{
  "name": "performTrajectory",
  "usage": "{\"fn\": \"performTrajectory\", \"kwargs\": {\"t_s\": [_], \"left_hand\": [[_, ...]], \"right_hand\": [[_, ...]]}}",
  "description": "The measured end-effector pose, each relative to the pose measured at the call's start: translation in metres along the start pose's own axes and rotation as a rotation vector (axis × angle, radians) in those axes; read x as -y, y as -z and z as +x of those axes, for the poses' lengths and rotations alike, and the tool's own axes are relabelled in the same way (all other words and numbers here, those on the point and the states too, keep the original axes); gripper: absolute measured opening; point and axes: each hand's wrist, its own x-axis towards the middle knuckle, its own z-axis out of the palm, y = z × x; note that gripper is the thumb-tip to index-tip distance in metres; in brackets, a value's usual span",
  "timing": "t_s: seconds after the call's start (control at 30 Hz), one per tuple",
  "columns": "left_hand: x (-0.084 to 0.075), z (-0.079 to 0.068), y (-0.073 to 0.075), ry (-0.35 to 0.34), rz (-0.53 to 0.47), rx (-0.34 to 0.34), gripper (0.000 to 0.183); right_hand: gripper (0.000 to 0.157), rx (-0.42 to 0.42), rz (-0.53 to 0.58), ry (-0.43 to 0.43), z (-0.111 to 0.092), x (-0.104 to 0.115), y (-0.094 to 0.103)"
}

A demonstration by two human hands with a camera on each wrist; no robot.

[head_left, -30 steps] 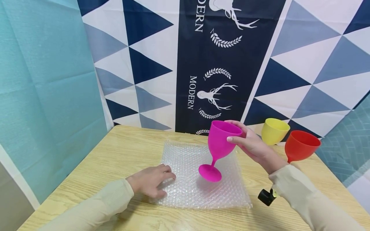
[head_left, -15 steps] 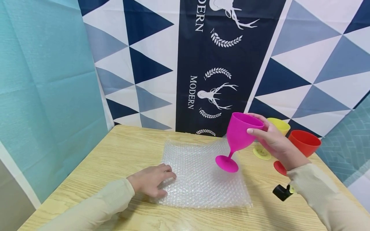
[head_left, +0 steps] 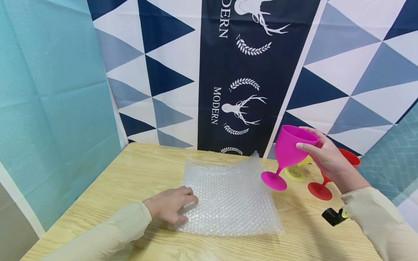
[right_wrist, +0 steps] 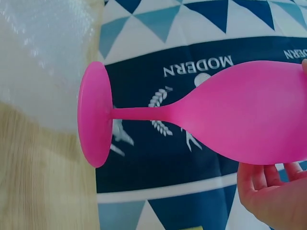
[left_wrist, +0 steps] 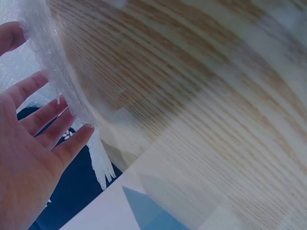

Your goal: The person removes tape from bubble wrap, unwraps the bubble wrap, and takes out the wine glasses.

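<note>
My right hand [head_left: 330,156] grips a magenta plastic goblet [head_left: 290,146] by its bowl, near the rim. It hangs in the air over the right side of the table, tilted a little, its foot [right_wrist: 95,115] clear below. On the table lies a sheet of bubble wrap [head_left: 228,199], its far right corner curling up. Along its left edge rests my left hand [head_left: 171,204], fingers spread and relaxed; the left wrist view has the fingertips [left_wrist: 86,129] right at the wrap's edge.
Behind my right hand stand a yellow goblet [head_left: 295,173], mostly covered by the magenta one, and a red goblet [head_left: 320,191], partly hidden by the wrist. A black wrist-worn device [head_left: 333,216] hangs under the right sleeve. Patterned cloth [head_left: 241,72] closes off the back.
My right hand has carried the magenta goblet rightward, off the bubble wrap and in front of the yellow goblet. The wrap's far right corner has risen. My left hand has stayed put.
</note>
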Motion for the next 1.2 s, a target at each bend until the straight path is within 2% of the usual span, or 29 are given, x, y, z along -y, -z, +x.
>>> {"fn": "performTrajectory", "kwargs": {"t_s": [0.17, 0.37, 0.6, 0.7, 0.97, 1.2], "left_hand": [[0.001, 0.000, -0.001, 0.011, 0.006, 0.010, 0.056], [0.001, 0.000, 0.000, 0.009, 0.009, 0.008, 0.055], [0.000, -0.001, 0.001, 0.014, -0.011, 0.017, 0.054], [0.000, -0.001, 0.001, 0.010, -0.016, 0.016, 0.054], [-0.001, -0.002, 0.000, 0.009, -0.023, 0.011, 0.053], [-0.001, -0.001, 0.000, 0.009, -0.021, 0.006, 0.053]], "right_hand": [[0.049, -0.051, -0.001, -0.008, -0.001, -0.006, 0.012], [0.052, -0.130, -0.235, -0.026, -0.003, -0.023, 0.018], [0.094, -0.270, -0.438, -0.095, -0.011, -0.050, 0.005], [0.098, -0.316, -0.457, -0.116, -0.015, -0.057, 0.001], [0.099, -0.453, -0.451, -0.139, -0.021, -0.068, -0.005], [0.099, -0.509, -0.450, -0.201, -0.024, -0.068, -0.012]]}}
